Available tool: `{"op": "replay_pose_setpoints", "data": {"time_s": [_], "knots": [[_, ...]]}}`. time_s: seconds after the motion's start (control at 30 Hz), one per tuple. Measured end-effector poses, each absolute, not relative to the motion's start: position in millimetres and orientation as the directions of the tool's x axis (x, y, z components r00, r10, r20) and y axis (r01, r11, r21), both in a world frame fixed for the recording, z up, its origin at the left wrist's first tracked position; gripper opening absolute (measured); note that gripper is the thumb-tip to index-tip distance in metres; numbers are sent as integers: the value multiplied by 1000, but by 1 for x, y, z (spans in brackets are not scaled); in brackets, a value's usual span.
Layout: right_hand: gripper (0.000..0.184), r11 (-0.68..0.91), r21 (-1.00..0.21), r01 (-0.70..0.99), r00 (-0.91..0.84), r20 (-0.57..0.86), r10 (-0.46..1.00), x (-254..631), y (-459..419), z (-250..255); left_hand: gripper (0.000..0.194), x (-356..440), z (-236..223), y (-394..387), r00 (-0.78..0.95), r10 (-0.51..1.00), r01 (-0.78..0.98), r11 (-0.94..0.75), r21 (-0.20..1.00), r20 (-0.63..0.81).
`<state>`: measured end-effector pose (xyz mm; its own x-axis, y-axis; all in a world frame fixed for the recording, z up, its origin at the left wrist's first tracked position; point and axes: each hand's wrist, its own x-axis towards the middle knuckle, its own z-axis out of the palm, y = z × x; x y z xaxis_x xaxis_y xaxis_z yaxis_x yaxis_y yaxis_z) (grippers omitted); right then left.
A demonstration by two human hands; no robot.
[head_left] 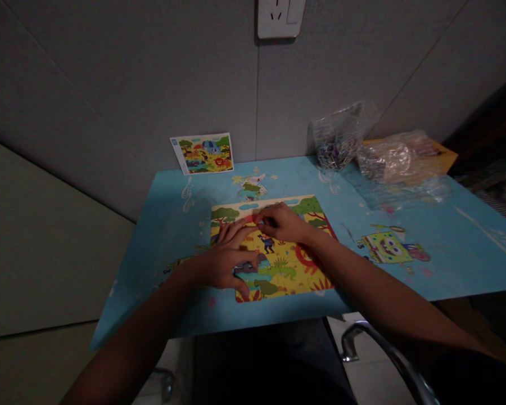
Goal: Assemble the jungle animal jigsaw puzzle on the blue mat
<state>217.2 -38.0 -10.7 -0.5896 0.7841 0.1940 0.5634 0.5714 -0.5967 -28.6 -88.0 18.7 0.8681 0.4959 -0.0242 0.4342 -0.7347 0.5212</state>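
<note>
A colourful jigsaw puzzle (295,264) with a yellow safari scene lies in the middle of the blue table (447,247). My left hand (230,256) lies flat on the puzzle's left part, fingers stretched out towards the upper edge. My right hand (282,222) rests on the puzzle's upper middle with its fingers curled down, fingertips pressing on the pieces near the red strip. The two hands almost touch at the fingertips. Whether a loose piece sits under the right fingers is hidden.
A reference picture card (202,153) leans against the grey wall at the back left. Two clear plastic bags (337,138) (398,160) lie at the back right. A cartoon sponge figure (390,247) is printed on the table. A metal chair arm (379,346) curves below; a wall socket (278,17) is above.
</note>
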Motion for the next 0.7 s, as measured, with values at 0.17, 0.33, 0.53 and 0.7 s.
{"op": "replay_pose_setpoints", "data": {"time_s": [0.17, 0.33, 0.53, 0.7], "knots": [[15, 574, -598, 559, -595, 194, 780, 217, -38, -9, 54, -30, 19, -87, 865, 502, 427, -727, 537, -9], [14, 576, -601, 554, -590, 205, 781, 217, -39, -9, 59, -32, 17, -86, 867, 498, 428, -730, 533, -13], [16, 578, -594, 560, -591, 203, 781, 216, -39, -6, 61, -32, 18, -85, 871, 491, 429, -745, 511, -15], [17, 575, -597, 559, -593, 197, 781, 217, -39, -7, 53, -43, 23, -83, 879, 474, 435, -749, 500, -55]]}}
